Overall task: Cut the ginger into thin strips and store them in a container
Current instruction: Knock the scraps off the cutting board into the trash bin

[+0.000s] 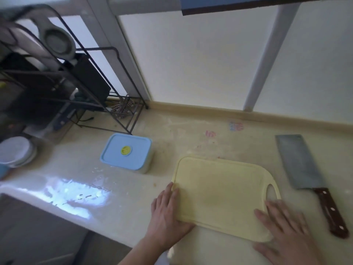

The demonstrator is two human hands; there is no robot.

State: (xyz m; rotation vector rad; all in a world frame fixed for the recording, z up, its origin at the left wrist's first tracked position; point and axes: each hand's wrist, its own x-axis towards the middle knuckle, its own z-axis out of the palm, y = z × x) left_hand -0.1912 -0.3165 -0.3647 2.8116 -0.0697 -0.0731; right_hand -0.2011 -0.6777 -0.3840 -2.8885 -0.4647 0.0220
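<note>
Left hand [168, 213]: fingers flat, on the left edge of the pale yellow plastic cutting board [221, 196].
Right hand [286, 232]: fingers spread, pressing the board's near right corner.
Steel cleaver with brown handle [305, 175]: on the desk [76, 161], right of the right hand.
Blue-lidded rectangular container [127, 152]: beyond the left hand.

I see the cutting board [223, 194] lying on the surface [191, 134] between my hands; the cleaver [309, 180] lies to its right, the lidded container [127, 153] behind-left, near what looks like a rack [63, 87].

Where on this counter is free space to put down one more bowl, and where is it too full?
Free: the counter between the blue-lidded container and the cleaver, behind the cutting board; also the glossy strip in front of the container, left of the left hand. Crowded: the far left, around the wire rack and stacked plates.
</note>
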